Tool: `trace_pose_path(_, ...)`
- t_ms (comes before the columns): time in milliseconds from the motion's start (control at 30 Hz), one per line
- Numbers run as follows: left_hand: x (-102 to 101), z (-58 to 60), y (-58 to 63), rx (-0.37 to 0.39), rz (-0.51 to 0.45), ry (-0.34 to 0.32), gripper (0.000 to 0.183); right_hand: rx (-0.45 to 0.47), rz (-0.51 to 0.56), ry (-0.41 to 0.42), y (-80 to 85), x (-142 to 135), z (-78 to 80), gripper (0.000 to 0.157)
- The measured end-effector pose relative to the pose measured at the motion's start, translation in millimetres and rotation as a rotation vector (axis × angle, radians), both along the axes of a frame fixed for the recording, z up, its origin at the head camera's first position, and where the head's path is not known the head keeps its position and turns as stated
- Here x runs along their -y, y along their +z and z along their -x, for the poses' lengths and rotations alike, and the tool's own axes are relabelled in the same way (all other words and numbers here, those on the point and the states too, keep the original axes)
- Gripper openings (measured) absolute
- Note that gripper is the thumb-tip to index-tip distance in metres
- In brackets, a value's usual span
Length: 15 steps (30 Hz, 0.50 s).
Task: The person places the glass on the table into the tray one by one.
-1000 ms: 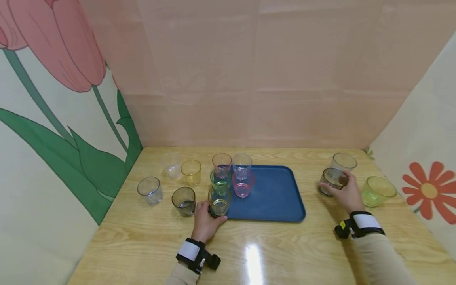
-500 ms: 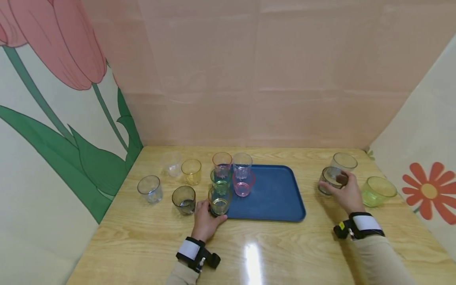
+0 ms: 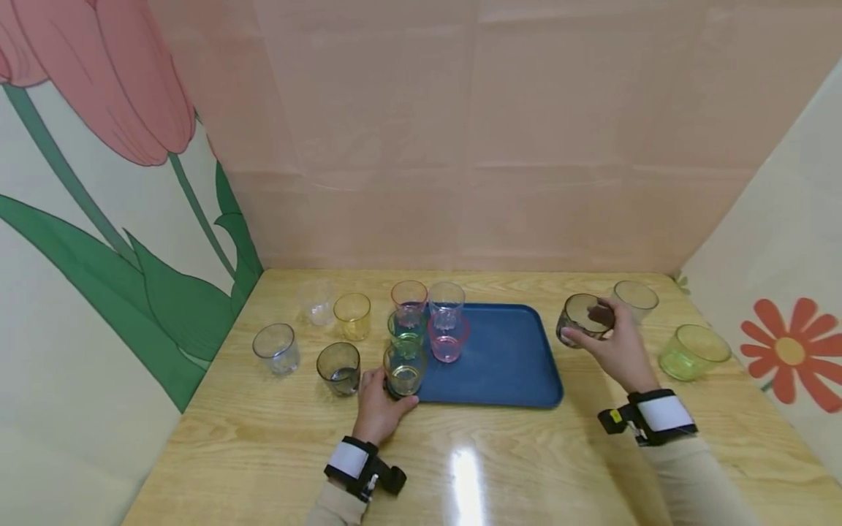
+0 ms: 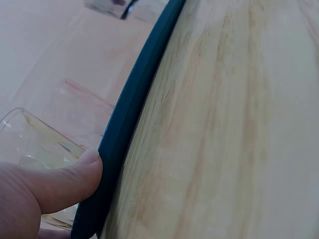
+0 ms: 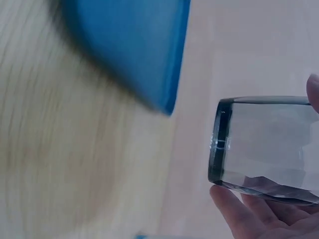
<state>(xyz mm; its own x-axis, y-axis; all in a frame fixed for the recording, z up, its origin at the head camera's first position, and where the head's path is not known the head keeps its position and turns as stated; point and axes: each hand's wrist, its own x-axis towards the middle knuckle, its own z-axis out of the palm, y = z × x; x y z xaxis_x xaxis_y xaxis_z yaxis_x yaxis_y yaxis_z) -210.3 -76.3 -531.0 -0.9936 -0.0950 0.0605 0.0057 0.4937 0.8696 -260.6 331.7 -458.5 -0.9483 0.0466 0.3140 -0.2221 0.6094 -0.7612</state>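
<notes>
My right hand (image 3: 621, 351) grips a smoky grey glass (image 3: 582, 321) between thumb and fingers, held up off the table just right of the tray. In the right wrist view, this glass (image 5: 264, 149) has a thick dark base. At the tray's front left corner, my left hand (image 3: 380, 413) holds the blue tray (image 3: 500, 358), its thumb (image 4: 75, 181) on the rim. Close to that hand on the tray stands a yellowish glass (image 3: 404, 372). Behind it are a green glass (image 3: 406, 336), two pinkish ones and a clear glass (image 3: 447, 299).
Left of the tray stand a dark grey glass (image 3: 338, 372), an amber glass (image 3: 353, 318), a bluish clear glass (image 3: 278, 351) and a faint clear glass (image 3: 318, 303). At the right are a yellow-green glass (image 3: 693, 354) and a clear glass (image 3: 638, 298), partly behind my right hand.
My right hand has lifted the smoky grey glass and carried it left toward the tray. The left hand stays at the tray corner.
</notes>
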Motion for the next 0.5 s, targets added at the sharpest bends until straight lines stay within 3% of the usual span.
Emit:
trace_pose_path(200, -0.3, -0.2, 2.2, 0.006, -0.006, -0.008, 0.073, -0.008, -0.014, 0.055, 9.3, 28.3, -13.2, 0.088)
trace_pose_path(500, 0.5, -1.0, 2.1, 0.007, -0.006, -0.009, 0.072, 0.083, -0.06, 0.12, 0.6, 67.8, -31.4, 0.09)
